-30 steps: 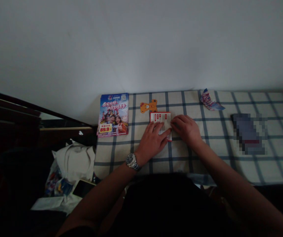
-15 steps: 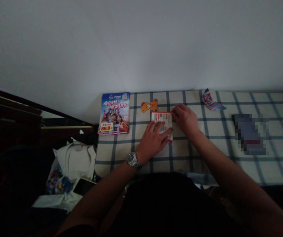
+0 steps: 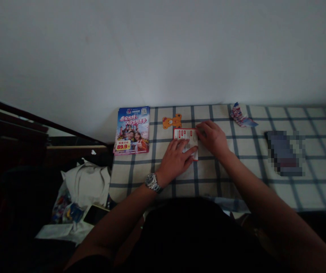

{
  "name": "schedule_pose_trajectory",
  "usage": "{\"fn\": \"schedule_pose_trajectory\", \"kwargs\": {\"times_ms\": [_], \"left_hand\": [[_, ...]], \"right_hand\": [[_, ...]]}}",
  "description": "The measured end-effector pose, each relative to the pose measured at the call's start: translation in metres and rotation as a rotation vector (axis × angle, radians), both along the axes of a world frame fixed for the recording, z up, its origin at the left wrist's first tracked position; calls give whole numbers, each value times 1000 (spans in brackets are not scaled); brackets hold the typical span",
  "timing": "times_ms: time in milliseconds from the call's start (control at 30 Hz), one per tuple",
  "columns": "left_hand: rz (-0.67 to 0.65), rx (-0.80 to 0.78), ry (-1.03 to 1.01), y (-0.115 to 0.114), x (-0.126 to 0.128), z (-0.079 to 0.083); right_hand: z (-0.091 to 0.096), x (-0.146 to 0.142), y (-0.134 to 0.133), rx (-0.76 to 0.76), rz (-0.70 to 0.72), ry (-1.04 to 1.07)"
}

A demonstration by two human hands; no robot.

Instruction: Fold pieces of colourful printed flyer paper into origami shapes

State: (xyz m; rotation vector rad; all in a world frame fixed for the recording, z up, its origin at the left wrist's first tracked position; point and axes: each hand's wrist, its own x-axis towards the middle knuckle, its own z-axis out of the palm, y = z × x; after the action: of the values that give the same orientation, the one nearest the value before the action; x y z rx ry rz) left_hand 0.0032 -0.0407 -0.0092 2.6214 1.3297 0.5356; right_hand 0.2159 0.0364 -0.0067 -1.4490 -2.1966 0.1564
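A small white leaflet with a red border and printed text [image 3: 187,134] lies on the checked tablecloth. Across its lower left part rests my left hand [image 3: 178,155], flat with the fingers spread, and a watch [image 3: 152,182] is on that wrist. The thumb and index finger of my right hand [image 3: 211,138] pinch the leaflet's upper right corner. Just behind the leaflet is an orange teddy bear cutout or print [image 3: 172,121]. Left of my hands sits a stack of blue and pink flyers [image 3: 131,131].
A crumpled piece of printed paper [image 3: 242,117] lies toward the back right. Farther right is a dark, blurred-out flat object [image 3: 283,153]. White bags [image 3: 87,184] stand below the table's left edge, and a pale wall [image 3: 180,53] rises behind the table.
Both hands keep nearly the same place on the leaflet. The view has shifted slightly, so things on the right appear a little farther left.
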Motion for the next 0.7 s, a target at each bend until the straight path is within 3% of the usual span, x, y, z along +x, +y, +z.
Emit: {"fn": "schedule_pose_trajectory", "kwargs": {"times_ms": [133,433,533,700], "left_hand": [[4,-7,-1,1,-1,4],[-41,-111,-180,22,-17,6],[29,-101,-275,35,-24,6],[213,2,-219,59,-34,5]], "right_hand": [[-7,2,-7,25,112,-42],[-7,0,-12,13,107,-79],[-6,-1,-13,1,99,-84],[-8,-2,-12,21,92,-74]]}}
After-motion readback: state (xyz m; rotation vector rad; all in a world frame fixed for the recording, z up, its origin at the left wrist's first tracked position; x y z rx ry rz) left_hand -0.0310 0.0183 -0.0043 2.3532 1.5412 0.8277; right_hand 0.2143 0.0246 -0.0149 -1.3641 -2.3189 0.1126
